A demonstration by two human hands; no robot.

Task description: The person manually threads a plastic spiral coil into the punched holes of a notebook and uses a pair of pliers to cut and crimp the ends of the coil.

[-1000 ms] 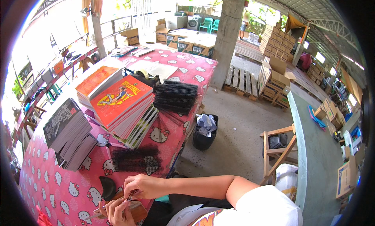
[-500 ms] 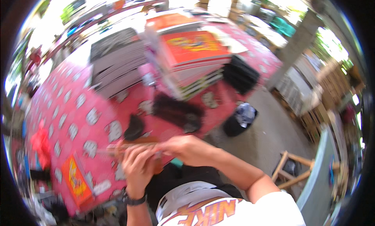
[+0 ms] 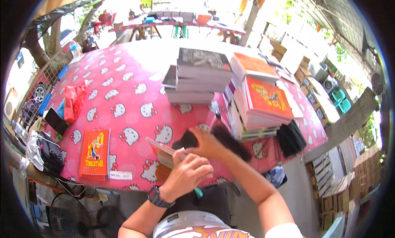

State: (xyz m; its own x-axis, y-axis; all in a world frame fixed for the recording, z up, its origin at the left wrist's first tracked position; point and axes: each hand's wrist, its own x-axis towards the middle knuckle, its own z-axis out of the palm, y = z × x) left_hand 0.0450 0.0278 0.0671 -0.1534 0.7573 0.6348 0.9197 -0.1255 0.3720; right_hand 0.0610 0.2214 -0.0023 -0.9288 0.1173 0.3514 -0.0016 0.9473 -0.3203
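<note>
My left hand (image 3: pixel 187 172), a watch on its wrist, is closed around a thin book (image 3: pixel 161 147) held tilted above the near edge of the table, its edge toward me. My right hand (image 3: pixel 207 144) is just beyond it, fingers apart, beside a small black object (image 3: pixel 186 140) whose kind I cannot make out. A long black bristly bundle (image 3: pixel 232 145) lies to the right of that hand. Under the held book an orange-brown piece (image 3: pixel 163 172) shows in part. Orange-covered books (image 3: pixel 95 152) lie at the left near edge.
A pink patterned cloth covers the table (image 3: pixel 123 92). Beyond my hands stand a stack of dark-covered books (image 3: pixel 201 79) and a stack of orange-covered books (image 3: pixel 265 100). Another black bundle (image 3: pixel 291 139) lies at the right edge. A red plastic bag (image 3: pixel 75 100) sits at left; a fan (image 3: pixel 68 215) stands below.
My view has swung, so the table now appears more level. My right hand has come off the book and opened out toward the small black object; my left hand still holds the book.
</note>
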